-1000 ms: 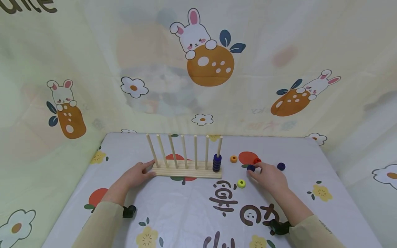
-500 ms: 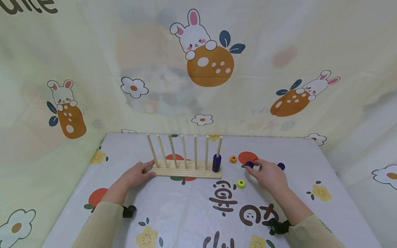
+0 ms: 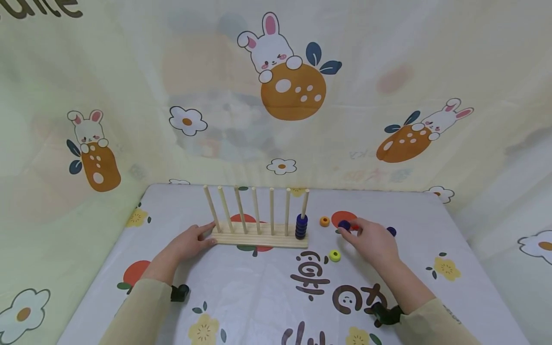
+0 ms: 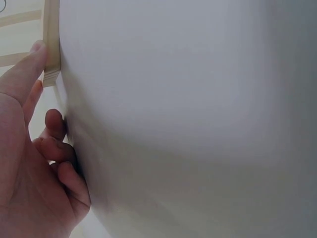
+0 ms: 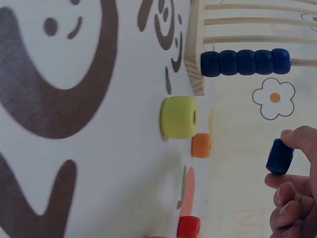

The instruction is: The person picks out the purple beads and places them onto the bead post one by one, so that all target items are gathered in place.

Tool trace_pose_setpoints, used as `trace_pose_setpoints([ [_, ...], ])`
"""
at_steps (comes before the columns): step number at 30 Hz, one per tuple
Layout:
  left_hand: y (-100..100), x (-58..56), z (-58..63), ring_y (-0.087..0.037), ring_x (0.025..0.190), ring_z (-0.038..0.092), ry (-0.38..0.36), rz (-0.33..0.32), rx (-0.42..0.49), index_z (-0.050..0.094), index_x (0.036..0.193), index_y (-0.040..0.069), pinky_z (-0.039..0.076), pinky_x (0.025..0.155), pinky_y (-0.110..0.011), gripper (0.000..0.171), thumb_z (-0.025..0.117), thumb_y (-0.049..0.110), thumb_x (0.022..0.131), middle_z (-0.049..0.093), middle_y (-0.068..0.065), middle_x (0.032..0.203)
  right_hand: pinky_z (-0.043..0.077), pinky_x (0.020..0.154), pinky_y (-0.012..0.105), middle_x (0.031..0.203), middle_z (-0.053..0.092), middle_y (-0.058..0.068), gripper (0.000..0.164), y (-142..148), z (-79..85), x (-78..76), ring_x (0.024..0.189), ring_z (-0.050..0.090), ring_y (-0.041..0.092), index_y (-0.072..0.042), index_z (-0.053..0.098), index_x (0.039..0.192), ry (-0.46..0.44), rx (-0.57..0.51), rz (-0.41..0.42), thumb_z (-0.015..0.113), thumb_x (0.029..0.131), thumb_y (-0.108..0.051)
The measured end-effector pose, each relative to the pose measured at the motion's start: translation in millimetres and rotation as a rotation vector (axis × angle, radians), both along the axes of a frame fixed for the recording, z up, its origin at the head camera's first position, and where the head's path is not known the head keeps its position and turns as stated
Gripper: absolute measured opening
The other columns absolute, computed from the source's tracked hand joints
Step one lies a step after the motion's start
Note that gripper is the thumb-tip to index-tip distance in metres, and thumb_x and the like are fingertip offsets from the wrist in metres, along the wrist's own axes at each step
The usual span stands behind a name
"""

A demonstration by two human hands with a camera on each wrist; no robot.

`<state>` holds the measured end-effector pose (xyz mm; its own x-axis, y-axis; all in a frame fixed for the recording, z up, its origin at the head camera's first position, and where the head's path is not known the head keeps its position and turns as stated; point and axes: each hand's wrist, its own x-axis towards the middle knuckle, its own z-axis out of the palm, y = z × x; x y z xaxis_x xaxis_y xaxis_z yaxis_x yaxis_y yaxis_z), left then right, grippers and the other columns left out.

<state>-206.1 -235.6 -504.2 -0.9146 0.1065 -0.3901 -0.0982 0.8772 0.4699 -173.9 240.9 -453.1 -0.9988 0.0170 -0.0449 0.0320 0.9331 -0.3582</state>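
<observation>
A wooden peg stand [image 3: 263,242] with several upright rods sits towards the back of the table. My left hand [image 3: 189,244] holds its left end between thumb and forefinger; in the left wrist view the thumb [image 4: 34,52] presses the wood's edge. Several dark blue beads [image 3: 301,227] are stacked on the rightmost rod, and the other rods are bare. Right of the stand, my right hand [image 3: 376,243] pinches one dark blue bead [image 5: 280,156] between thumb and forefinger, raised off the table in the right wrist view.
An orange bead [image 3: 324,221] and a yellow-green bead [image 3: 335,255] lie between stand and right hand. A red bead [image 5: 188,226] is mostly hidden behind that hand in the head view. Another dark blue bead [image 3: 391,231] lies beyond it. A printed cloth wall rises behind the table.
My right hand has lifted the dark blue bead off the table and moved it slightly left and up. My left hand has stayed in place on the stand.
</observation>
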Motion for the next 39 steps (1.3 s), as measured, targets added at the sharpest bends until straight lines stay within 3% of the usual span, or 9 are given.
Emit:
trace_pose_setpoints([
  [5, -0.4, 0.0, -0.6, -0.031, 0.101, 0.048, -0.002, 0.004, -0.002, 0.034, 0.155, 0.031, 0.042, 0.094, -0.060, 0.075, 0.065, 0.053, 0.090, 0.048, -0.011, 0.106, 0.044, 0.056, 0.031, 0.085, 0.063, 0.008, 0.075, -2.9, 11.1, 0.4, 0.075, 0.054, 0.024, -0.003, 0.062, 0.129, 0.004, -0.001, 0.014, 0.057, 0.090, -0.066],
  [11, -0.6, -0.5, -0.6, -0.029, 0.097, 0.048, -0.004, 0.000, -0.001, 0.034, 0.155, 0.031, 0.044, 0.088, -0.054, 0.075, 0.066, 0.052, 0.090, 0.047, -0.011, 0.101, 0.042, 0.053, 0.030, 0.093, 0.066, 0.012, 0.079, -7.5, 22.0, -0.2, 0.076, 0.054, 0.025, -0.002, 0.058, 0.134, -0.001, -0.010, 0.016, 0.057, 0.089, -0.067],
  [19, -1.6, -1.1, -1.0, -0.034, 0.109, 0.049, -0.015, 0.009, 0.005, 0.032, 0.155, 0.033, 0.039, 0.099, -0.063, 0.076, 0.066, 0.052, 0.090, 0.051, -0.015, 0.118, 0.041, 0.060, 0.033, 0.086, 0.065, 0.005, 0.076, -16.8, 32.2, -2.5, 0.079, 0.055, 0.026, -0.010, 0.065, 0.124, 0.057, -0.049, 0.035, 0.052, 0.087, -0.075],
  [25, -3.1, -2.1, -2.8, -0.034, 0.111, 0.050, -0.021, 0.007, -0.002, 0.032, 0.155, 0.033, 0.038, 0.099, -0.064, 0.076, 0.066, 0.053, 0.090, 0.051, -0.015, 0.121, 0.043, 0.061, 0.032, 0.087, 0.065, 0.005, 0.074, -27.1, 43.2, -4.2, 0.079, 0.055, 0.024, -0.009, 0.063, 0.128, 0.074, -0.084, 0.032, 0.054, 0.088, -0.071],
  [36, -3.8, -3.1, -3.4, -0.030, 0.101, 0.048, -0.015, 0.003, 0.003, 0.032, 0.155, 0.033, 0.042, 0.095, -0.059, 0.076, 0.066, 0.053, 0.090, 0.049, -0.011, 0.107, 0.039, 0.057, 0.032, 0.077, 0.060, 0.002, 0.060, -49.4, 63.7, -8.3, 0.064, 0.050, 0.020, -0.011, 0.065, 0.125, 0.126, -0.133, 0.036, 0.061, 0.091, -0.060],
  [39, -2.6, -3.1, -2.8, -0.029, 0.097, 0.048, -0.010, -0.002, 0.005, 0.033, 0.155, 0.032, 0.043, 0.088, -0.053, 0.076, 0.066, 0.053, 0.090, 0.047, -0.011, 0.102, 0.039, 0.054, 0.032, 0.074, 0.057, 0.002, 0.059, -55.2, 68.0, -7.9, 0.061, 0.049, 0.020, -0.011, 0.066, 0.124, 0.144, -0.151, 0.030, 0.061, 0.091, -0.060],
])
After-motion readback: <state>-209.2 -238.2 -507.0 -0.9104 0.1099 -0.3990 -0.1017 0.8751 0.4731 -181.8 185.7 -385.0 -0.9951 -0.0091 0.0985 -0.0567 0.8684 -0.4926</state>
